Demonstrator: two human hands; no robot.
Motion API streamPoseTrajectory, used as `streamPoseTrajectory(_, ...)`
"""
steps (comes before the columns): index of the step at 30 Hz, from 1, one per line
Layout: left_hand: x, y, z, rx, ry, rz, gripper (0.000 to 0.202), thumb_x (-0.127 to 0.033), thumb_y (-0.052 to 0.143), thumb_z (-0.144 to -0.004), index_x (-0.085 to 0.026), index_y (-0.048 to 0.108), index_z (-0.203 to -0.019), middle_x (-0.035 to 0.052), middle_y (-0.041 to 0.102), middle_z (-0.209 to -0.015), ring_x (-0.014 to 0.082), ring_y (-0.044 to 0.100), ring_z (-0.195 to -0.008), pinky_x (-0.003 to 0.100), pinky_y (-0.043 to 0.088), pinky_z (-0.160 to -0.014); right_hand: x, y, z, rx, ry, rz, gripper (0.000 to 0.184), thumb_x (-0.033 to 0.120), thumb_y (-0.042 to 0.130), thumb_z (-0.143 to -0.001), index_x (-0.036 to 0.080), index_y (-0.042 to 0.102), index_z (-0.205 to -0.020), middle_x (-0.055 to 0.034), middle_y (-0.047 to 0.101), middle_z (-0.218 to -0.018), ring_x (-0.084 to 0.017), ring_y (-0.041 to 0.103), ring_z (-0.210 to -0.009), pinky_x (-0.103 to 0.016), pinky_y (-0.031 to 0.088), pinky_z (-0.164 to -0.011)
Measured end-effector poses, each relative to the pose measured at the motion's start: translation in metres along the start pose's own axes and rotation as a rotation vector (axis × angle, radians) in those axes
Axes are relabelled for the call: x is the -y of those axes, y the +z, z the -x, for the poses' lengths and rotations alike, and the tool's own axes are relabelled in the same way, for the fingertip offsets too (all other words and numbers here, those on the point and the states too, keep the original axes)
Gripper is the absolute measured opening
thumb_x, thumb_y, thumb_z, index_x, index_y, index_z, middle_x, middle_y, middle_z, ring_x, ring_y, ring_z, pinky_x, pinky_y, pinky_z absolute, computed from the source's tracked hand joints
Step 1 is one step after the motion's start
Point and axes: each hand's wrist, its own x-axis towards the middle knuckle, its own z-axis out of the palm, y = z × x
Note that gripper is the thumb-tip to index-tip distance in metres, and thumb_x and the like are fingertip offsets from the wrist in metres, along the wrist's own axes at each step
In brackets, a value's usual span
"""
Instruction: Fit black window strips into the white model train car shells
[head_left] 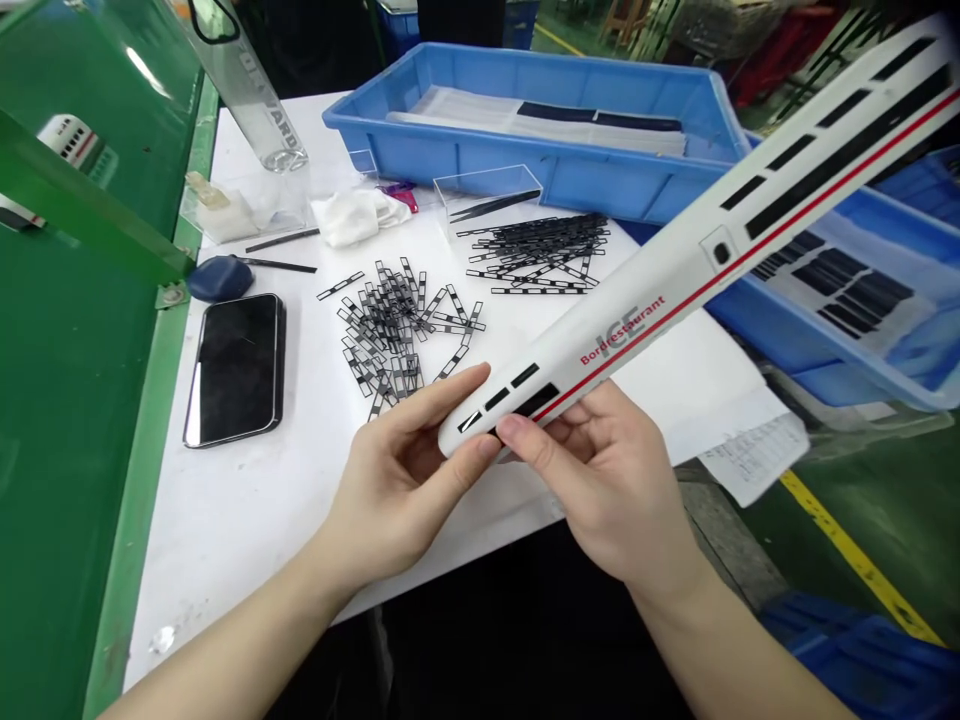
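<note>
White counter (225, 520), near side: left hand (394, 480) and right hand (600, 480) clamped on the end of a white ICE model train carriage shell (637, 310), lifted above black plastic strips (397, 330); gripped by the edges, apparently to leave its black windows (536, 400) uncovered.

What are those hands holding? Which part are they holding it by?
The left hand and right hand are holding a white model ICE train carriage by its near end, where the black window strips are.

Strip piles (397, 330) beyond the train shell (637, 300)
</note>
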Motion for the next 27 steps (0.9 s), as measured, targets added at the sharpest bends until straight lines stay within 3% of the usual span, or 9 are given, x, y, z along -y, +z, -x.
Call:
streamPoseTrajectory(4,-0.001,0.003,-0.002,-0.044,0.013,-0.07,0.033,-0.017,0.08,-0.094,-0.023,0.079,-0.127,0.0028,0.081,-0.13,0.0171,0.075,-0.121,0.021,0.059,-0.107,-0.004,0.0,-0.007,0.0,0.036,-0.04,0.019,0.019,0.081,-0.093,0.024,0.076,-0.111,0.0003,0.082,-0.097,-0.015,0.082,-0.094,-0.019,0.067,-0.083)
streamPoseTrajectory(12,-0.001,-0.001,-0.004,-0.05,0.031,-0.071,0.035,-0.016,0.081,-0.093,-0.031,0.081,-0.125,-0.0023,0.082,-0.128,0.0141,0.075,-0.12,0.016,0.058,-0.103,-0.005,-0.01,-0.021,0.04,0.046,-0.103,0.009,0.027,0.086,-0.09,0.023,0.083,-0.097,0.0001,0.083,-0.09,-0.013,0.08,-0.083,-0.019,0.067,-0.077)
streamPoseTrajectory(18,-0.002,0.0,-0.003,-0.077,0.023,-0.08,0.034,-0.017,0.082,-0.093,-0.032,0.081,-0.124,-0.0033,0.081,-0.128,0.0165,0.075,-0.122,0.02,0.058,-0.107,-0.004,-0.015,-0.024,0.066,0.093,-0.126,0.015,0.033,0.085,-0.091,0.024,0.082,-0.103,-0.0008,0.084,-0.098,-0.018,0.081,-0.09,-0.031,0.071,-0.082)
streamPoseTrajectory(22,-0.002,0.001,-0.004,-0.078,0.015,-0.088,0.034,-0.018,0.083,-0.092,-0.032,0.081,-0.123,-0.0025,0.082,-0.127,0.0175,0.076,-0.119,0.021,0.059,-0.105,-0.002,-0.017,-0.027,0.022,0.09,-0.136,0.015,0.034,0.086,-0.09,0.022,0.082,-0.099,-0.0009,0.083,-0.089,-0.019,0.081,-0.084,-0.032,0.072,-0.076)
streamPoseTrajectory(27,-0.001,0.001,-0.006,-0.117,0.028,-0.09,0.033,-0.017,0.083,-0.091,-0.03,0.083,-0.121,0.0008,0.082,-0.127,0.0225,0.076,-0.12,0.03,0.061,-0.108,-0.004,-0.021,-0.03,0.101,0.122,-0.145,0.016,0.035,0.084,-0.092,0.024,0.081,-0.103,-0.0013,0.084,-0.095,-0.02,0.081,-0.091,-0.036,0.072,-0.082)
